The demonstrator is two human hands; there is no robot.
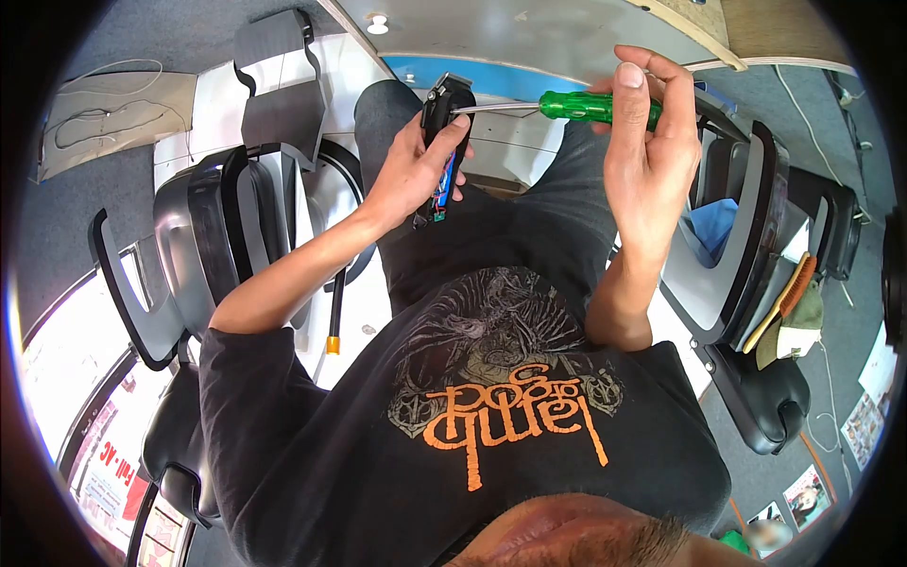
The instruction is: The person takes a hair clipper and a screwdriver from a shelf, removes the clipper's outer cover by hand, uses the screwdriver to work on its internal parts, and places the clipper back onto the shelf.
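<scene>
My left hand (pixel 413 172) is closed around a black hair clipper (pixel 455 98), its metal blade end pointing up and away from me. The lower part of the casing is open, exposing a blue battery (pixel 444 178), thin wires and a small green circuit board (pixel 438 216). My right hand (pixel 654 156) grips a screwdriver (pixel 572 106) by its clear green handle. The steel shaft runs level to the left, and its tip meets the side of the clipper near my left thumb. The exact contact point is too small to make out.
Black and grey salon chairs (pixel 203 222) stand on my left, with another chair (pixel 723 265) on my right. A wooden-handled brush (pixel 789 298) and a cap (pixel 794 331) lie on the right chair. A counter (pixel 529 28) is in front; cables hang at the right.
</scene>
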